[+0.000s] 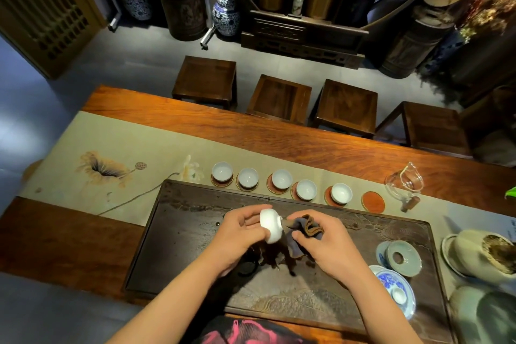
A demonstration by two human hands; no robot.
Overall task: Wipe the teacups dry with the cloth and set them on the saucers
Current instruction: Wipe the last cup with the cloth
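Observation:
My left hand (240, 230) holds a white teacup (270, 226) on its side above the dark tea tray (195, 246), its mouth turned to the right. My right hand (325, 243) grips a dark cloth (303, 233) pressed into the cup's mouth. Beyond the tray, several white teacups stand on red saucers in a row, from the leftmost cup (222, 171) to the rightmost cup (341, 193). One red saucer (373, 202) at the right end of the row is bare.
A glass pitcher (405, 184) stands right of the bare saucer. Celadon and blue-and-white lids and dishes (396, 276) lie at the tray's right end, with pale bowls (480, 254) further right. Wooden stools (279, 98) line the table's far side.

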